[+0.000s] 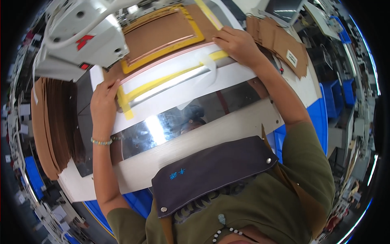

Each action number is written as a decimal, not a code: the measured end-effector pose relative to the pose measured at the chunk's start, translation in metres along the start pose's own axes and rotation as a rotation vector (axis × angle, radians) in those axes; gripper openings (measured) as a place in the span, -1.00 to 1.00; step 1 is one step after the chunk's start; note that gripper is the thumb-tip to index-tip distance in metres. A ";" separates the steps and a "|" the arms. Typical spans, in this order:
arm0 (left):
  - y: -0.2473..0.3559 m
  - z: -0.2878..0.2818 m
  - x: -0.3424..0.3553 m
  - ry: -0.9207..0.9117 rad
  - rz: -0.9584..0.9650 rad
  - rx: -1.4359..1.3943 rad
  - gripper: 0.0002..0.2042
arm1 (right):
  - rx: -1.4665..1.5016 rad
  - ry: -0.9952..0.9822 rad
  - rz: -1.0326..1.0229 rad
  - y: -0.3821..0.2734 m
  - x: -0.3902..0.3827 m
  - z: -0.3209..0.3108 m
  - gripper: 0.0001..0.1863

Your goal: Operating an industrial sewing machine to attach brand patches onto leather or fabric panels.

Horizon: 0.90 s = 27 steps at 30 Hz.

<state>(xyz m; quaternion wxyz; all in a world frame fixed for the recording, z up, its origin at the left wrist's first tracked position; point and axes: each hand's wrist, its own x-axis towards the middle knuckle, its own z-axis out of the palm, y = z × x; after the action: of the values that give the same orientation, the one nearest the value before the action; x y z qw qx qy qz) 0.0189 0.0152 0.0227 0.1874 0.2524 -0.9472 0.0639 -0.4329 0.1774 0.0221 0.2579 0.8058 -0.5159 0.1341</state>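
A flat brown panel [162, 26] lies on a white sheet [162, 106] edged with yellow tape [162, 81]. My left hand [105, 103] is closed at the panel's near left corner, thumb and fingertips together. At the near right corner my right hand [239, 45] has its fingers curled over the edge, beside the tape. Between the two hands runs the panel's straight near edge, with a pinkish strip along it. A yellow frame [197, 33] rests on top of the panel. The undersides of both grips are hidden.
A white machine head [81, 44] stands close to my left hand. Stacked brown sheets [50, 126] are on the left, and more brown pieces with a white label [280, 42] on the right. A shiny metal plate [162, 132] lies nearer me. Blue bins [319, 118] sit below the table.
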 end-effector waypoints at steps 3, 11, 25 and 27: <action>0.002 -0.004 -0.008 -0.025 -0.152 -0.118 -0.62 | 0.090 -0.027 0.111 -0.002 -0.001 -0.005 -0.72; 0.003 0.006 -0.013 -0.126 -0.158 -0.140 -0.50 | 0.153 -0.266 0.371 -0.030 -0.032 -0.009 -0.39; 0.005 0.005 -0.011 -0.168 -0.160 -0.144 -0.50 | 0.106 -0.209 0.438 -0.033 -0.029 -0.006 -0.41; 0.006 0.006 -0.009 -0.170 -0.152 -0.133 -0.50 | 0.085 -0.226 0.449 -0.033 -0.026 -0.009 -0.42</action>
<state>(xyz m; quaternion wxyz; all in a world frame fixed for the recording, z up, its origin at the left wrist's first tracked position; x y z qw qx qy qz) 0.0214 0.0228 0.0132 0.1272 0.3150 -0.9399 -0.0351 -0.4137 0.2130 0.0076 0.1284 0.6911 -0.7013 0.1185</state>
